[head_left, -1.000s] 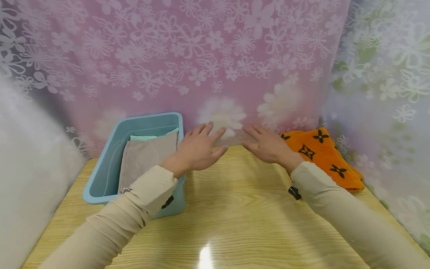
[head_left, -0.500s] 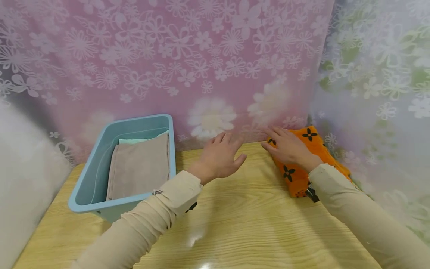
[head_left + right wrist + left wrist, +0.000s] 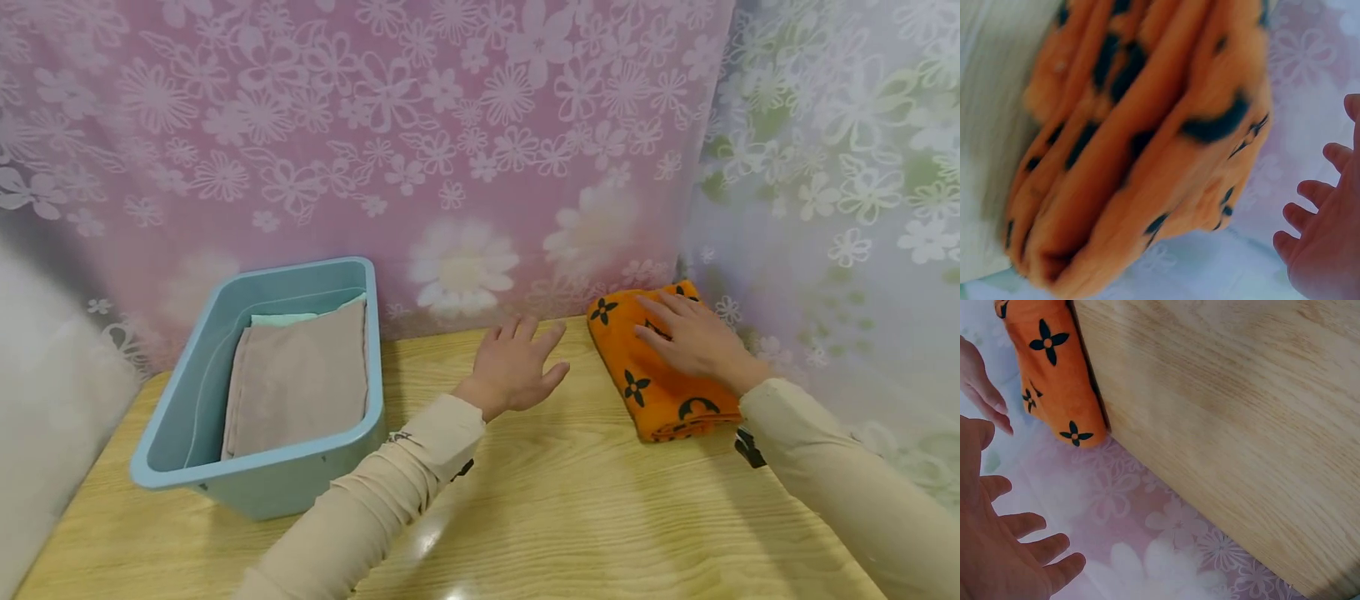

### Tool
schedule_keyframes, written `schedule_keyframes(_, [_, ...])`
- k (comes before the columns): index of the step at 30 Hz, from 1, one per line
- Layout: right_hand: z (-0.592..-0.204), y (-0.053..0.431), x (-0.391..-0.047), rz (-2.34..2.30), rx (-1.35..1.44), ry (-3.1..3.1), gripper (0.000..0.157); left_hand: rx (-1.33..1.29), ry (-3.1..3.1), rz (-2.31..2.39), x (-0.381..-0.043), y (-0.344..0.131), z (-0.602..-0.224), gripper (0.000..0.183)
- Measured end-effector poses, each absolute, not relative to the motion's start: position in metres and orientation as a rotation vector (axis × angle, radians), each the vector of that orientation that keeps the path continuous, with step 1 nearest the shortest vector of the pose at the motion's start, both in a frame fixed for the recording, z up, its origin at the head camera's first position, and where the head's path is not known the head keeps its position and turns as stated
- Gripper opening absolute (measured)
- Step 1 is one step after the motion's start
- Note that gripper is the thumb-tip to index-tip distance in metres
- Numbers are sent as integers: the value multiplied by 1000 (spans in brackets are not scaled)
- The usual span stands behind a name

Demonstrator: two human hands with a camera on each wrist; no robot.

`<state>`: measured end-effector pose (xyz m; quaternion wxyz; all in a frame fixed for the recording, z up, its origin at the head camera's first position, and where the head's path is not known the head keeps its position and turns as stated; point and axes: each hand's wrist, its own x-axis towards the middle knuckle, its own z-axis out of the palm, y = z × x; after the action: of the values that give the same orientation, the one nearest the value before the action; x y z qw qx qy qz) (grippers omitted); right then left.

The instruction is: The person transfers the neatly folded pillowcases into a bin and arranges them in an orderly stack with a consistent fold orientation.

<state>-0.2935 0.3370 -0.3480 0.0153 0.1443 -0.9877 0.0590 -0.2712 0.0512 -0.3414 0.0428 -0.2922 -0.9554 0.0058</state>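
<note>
A folded orange towel point(image 3: 645, 367) with dark flower marks lies at the right back of the table. Above it, my right hand point(image 3: 693, 337) hovers with fingers extended; the right wrist view shows this hand point(image 3: 1329, 212) apart from the towel's stacked folds point(image 3: 1141, 156). My left hand point(image 3: 517, 367) is held over the table between a blue bin and the towel, fingers spread and holding nothing. In the left wrist view, the left hand's fingers point(image 3: 1035, 528) stand clear of the towel point(image 3: 1060, 375), with part of the right hand point(image 3: 982, 381) beyond them.
The blue plastic bin point(image 3: 255, 471) stands at the left with a folded grey-beige cloth point(image 3: 300, 375) and a mint-green cloth point(image 3: 281, 319) inside. Floral curtains point(image 3: 450, 183) border the back and right of the wooden table point(image 3: 555, 500).
Both hands have moved right in the head view, the right one from beside the towel to above it. The bin appears farther left as the view has turned right.
</note>
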Motion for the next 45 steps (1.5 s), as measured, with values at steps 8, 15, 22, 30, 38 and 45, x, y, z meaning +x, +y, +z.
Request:
schedule_keyframes(8, [-359, 367, -286, 98, 401, -3115, 67, -925, -2932, 140, -275, 67, -360, 62])
schedule_keyframes(15, [-373, 389, -282, 129, 376, -3122, 66, -969, -2909, 242, -278, 80, -376, 65])
schedule_keyframes(22, [-379, 405, -280, 288, 279, -3189, 68, -999, -2914, 247, -278, 86, -387, 64])
schedule_keyframes(30, [-394, 421, -279, 522, 253, -3245, 69, -1049, -2897, 239, -276, 91, -396, 64])
schedule_keyframes(38, [-399, 426, -279, 642, 236, -3243, 69, -1114, -2856, 173, -274, 95, -400, 61])
schedule_keyframes(45, [-401, 425, -281, 671, 274, -3223, 68, -1216, -2822, 189, -272, 97, -404, 59])
